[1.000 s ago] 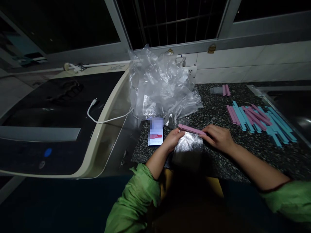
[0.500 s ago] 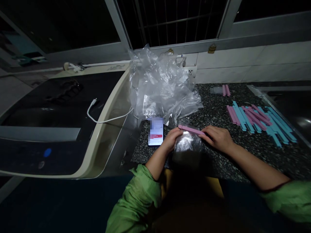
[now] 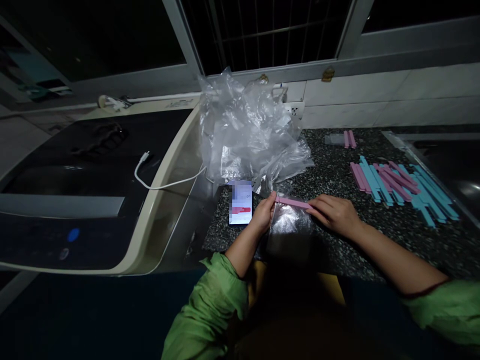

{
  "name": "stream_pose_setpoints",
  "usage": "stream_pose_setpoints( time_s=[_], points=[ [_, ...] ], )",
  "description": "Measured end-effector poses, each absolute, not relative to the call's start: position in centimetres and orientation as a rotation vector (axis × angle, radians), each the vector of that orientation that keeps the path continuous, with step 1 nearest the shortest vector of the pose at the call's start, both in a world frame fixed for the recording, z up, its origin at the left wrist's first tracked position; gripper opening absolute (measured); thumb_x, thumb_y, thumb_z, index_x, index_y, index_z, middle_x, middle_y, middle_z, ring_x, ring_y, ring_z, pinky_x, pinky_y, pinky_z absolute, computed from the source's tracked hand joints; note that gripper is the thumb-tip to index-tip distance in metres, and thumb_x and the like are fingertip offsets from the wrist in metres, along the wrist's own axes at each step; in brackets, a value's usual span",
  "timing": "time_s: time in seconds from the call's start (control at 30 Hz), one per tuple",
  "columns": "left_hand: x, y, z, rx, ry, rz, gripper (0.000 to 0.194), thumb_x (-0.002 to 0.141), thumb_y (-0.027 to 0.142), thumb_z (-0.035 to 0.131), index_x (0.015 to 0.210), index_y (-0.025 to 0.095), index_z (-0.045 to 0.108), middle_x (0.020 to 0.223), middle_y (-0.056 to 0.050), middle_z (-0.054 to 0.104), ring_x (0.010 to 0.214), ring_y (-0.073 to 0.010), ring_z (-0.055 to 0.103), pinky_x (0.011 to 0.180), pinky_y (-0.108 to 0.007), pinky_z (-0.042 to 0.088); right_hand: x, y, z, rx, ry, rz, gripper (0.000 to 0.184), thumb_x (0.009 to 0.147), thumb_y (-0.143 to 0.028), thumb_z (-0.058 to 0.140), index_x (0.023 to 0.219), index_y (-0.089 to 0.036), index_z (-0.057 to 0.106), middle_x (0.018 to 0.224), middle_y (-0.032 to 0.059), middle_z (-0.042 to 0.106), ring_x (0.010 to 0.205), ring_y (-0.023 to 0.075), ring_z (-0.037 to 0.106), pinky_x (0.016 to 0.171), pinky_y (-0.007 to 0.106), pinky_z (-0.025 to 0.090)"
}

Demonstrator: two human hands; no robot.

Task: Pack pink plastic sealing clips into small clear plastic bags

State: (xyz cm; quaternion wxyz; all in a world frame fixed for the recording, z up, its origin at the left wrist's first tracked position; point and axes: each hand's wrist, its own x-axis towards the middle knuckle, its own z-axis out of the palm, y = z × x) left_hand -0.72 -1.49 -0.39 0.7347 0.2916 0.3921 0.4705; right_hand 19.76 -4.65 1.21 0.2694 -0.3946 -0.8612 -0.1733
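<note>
A pink clip stick (image 3: 292,202) lies across the top of a small clear plastic bag (image 3: 290,225) on the dark speckled counter (image 3: 337,250). My left hand (image 3: 264,212) pinches the stick's left end and the bag's edge. My right hand (image 3: 333,214) grips the stick's right end, fingers closed on it. Both forearms come up from green sleeves at the bottom of the view.
A heap of pink and blue clip sticks (image 3: 401,185) lies to the right, with two pink ones (image 3: 348,139) further back. Crumpled clear bags (image 3: 251,135) pile up behind a lit phone (image 3: 240,202). A white cable (image 3: 161,182) crosses the washing machine lid (image 3: 75,190) on the left.
My left hand has shifted up slightly to the stick's left end, and the stick sits a little lower on the bag. My right hand has barely moved.
</note>
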Motion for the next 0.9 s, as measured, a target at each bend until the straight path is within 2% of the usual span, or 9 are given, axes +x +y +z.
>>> stream_pose_setpoints(
  time_s=[0.2,0.33,0.47,0.57,0.7,0.9],
  points=[
    [-0.6,-1.8,0.3,0.658,0.881,1.003,0.043,0.062,0.054,0.069,0.056,0.013,0.059,0.044,0.001,0.054,0.045,-0.011,0.051,0.053,-0.025,0.04,19.7,-4.7,1.2,-1.064,-2.284,-0.326,0.015,0.087,-0.028,0.051,0.084,-0.018,0.063,0.076,0.0045,0.067,0.068,0.0133,0.062,0.06,0.024,0.048],
    [-0.8,-1.8,0.1,0.711,0.935,1.047,0.047,0.057,0.058,0.071,0.052,0.014,0.057,0.044,0.002,0.052,0.042,-0.0086,0.045,0.048,-0.023,0.035,19.4,-4.8,1.4,-1.052,-2.254,-0.381,0.013,0.085,-0.027,0.055,0.082,-0.018,0.064,0.076,0.0049,0.066,0.07,0.0145,0.06,0.062,0.025,0.048],
    [-0.7,-1.6,-0.2,0.698,0.96,1.044,0.047,0.06,0.058,0.069,0.052,0.014,0.054,0.042,0.003,0.049,0.041,-0.0078,0.043,0.049,-0.023,0.034,18.9,-4.7,1.6,-1.089,-2.222,-0.431,0.013,0.083,-0.028,0.057,0.084,-0.018,0.065,0.08,0.0057,0.066,0.072,0.0162,0.057,0.062,0.027,0.046],
    [-0.4,-1.5,-0.1,0.616,0.896,0.999,0.044,0.063,0.056,0.068,0.053,0.015,0.055,0.042,0.002,0.051,0.045,-0.0115,0.05,0.054,-0.025,0.04,18.3,-4.5,1.6,-1.113,-2.192,-0.41,0.015,0.082,-0.029,0.057,0.09,-0.019,0.065,0.083,0.0064,0.065,0.076,0.0175,0.056,0.065,0.029,0.046],
    [-0.2,-1.5,0.0,0.573,0.84,0.93,0.039,0.068,0.053,0.065,0.06,0.015,0.06,0.052,-0.004,0.061,0.062,-0.0194,0.062,0.066,-0.031,0.046,17.3,-4.1,1.8,-1.088,-2.165,-0.391,0.022,0.081,-0.035,0.059,0.094,-0.018,0.064,0.083,0.0074,0.063,0.077,0.019,0.055,0.066,0.031,0.046],
    [-0.1,-1.5,-0.3,0.585,0.83,0.924,0.041,0.063,0.054,0.068,0.058,0.015,0.059,0.051,-0.003,0.06,0.066,-0.0209,0.064,0.068,-0.032,0.046,16.7,-3.9,1.4,-1.074,-2.193,-0.275,0.014,0.083,-0.032,0.057,0.086,-0.02,0.064,0.078,0.0057,0.064,0.072,0.0167,0.056,0.064,0.029,0.045]
  ],
)
